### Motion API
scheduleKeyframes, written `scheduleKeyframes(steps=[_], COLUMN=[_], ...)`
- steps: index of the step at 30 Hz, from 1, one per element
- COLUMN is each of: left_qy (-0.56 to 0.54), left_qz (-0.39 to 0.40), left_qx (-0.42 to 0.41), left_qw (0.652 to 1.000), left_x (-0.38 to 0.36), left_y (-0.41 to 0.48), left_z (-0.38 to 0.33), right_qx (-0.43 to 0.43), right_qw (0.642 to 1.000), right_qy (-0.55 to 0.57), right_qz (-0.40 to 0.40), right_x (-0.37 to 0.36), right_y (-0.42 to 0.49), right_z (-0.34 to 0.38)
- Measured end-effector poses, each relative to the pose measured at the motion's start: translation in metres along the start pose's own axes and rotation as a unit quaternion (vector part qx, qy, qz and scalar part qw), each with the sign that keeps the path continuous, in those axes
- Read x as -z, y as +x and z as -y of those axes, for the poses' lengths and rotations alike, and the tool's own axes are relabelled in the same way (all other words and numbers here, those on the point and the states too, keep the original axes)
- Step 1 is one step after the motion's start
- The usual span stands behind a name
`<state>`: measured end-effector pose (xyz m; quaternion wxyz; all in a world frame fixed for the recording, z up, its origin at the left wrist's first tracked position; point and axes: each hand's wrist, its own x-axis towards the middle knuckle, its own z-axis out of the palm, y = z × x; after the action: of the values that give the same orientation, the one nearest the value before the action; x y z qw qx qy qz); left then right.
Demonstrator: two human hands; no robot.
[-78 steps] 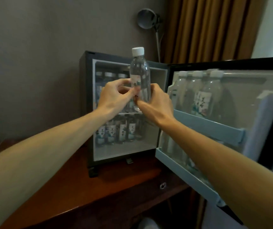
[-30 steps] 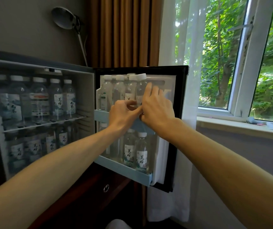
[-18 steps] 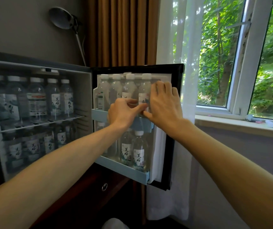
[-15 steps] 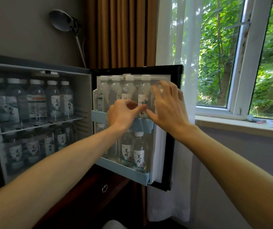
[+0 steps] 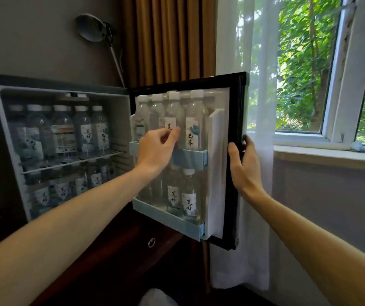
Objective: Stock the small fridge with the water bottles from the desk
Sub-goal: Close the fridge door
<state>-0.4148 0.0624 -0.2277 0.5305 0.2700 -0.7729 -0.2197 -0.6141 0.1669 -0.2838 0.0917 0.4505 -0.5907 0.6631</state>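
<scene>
We see the small black fridge point(image 5: 119, 115), lined in white plastic, standing open on the dark reddish wooden counter point(image 5: 111, 250). Clear plastic water bottles point(image 5: 195, 122) with white caps and paper labels stand upright on its wire shelf point(image 5: 73, 161), below it, and in the 2 pale blue plastic door racks point(image 5: 190, 159).

The left hand point(image 5: 157, 149) is curled in front of the upper rack, thumb and forefinger nearly meeting at the 3rd bottle's label; we cannot tell whether they pinch it.

0.5 s ago the right hand point(image 5: 243, 166) lay spread against the rightmost upper bottle. Now it grips the free edge of the black-framed fridge door point(image 5: 241, 102), thumb on the inner side, and that bottle stands alone.

Its fingers are mostly hidden behind the door, the left forearm covers part of the lower rack, and the bottles below the wire shelf are dim
</scene>
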Motion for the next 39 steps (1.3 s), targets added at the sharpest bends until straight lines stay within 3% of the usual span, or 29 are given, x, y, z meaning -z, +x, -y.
scheduleKeyframes(steps=[3,10,15,18,30,39], left_qy=[-0.011,-0.068,-0.011,0.004,0.062,0.196], left_qz=[-0.010,-0.067,-0.142,-0.144,-0.209,-0.265], left_qx=[0.010,0.030,0.002,0.010,0.080,0.130], left_qw=[1.000,0.995,0.990,0.990,0.973,0.935], left_x=[0.004,0.037,0.080,0.111,0.196,0.216], left_y=[-0.007,-0.028,-0.046,-0.055,-0.103,-0.107], left_z=[-0.001,0.005,0.015,0.021,0.049,0.081], right_qx=[0.011,0.162,0.228,0.262,0.301,0.323], right_qw=[0.998,0.981,0.956,0.941,0.930,0.925], right_qy=[0.056,0.111,0.176,0.204,0.161,0.055], right_qz=[-0.020,0.004,0.047,0.072,0.139,0.191], right_x=[-0.005,-0.022,-0.054,-0.075,-0.191,-0.267], right_y=[-0.005,-0.027,-0.047,-0.055,-0.088,-0.096], right_z=[0.001,0.008,0.026,0.050,0.099,0.116])
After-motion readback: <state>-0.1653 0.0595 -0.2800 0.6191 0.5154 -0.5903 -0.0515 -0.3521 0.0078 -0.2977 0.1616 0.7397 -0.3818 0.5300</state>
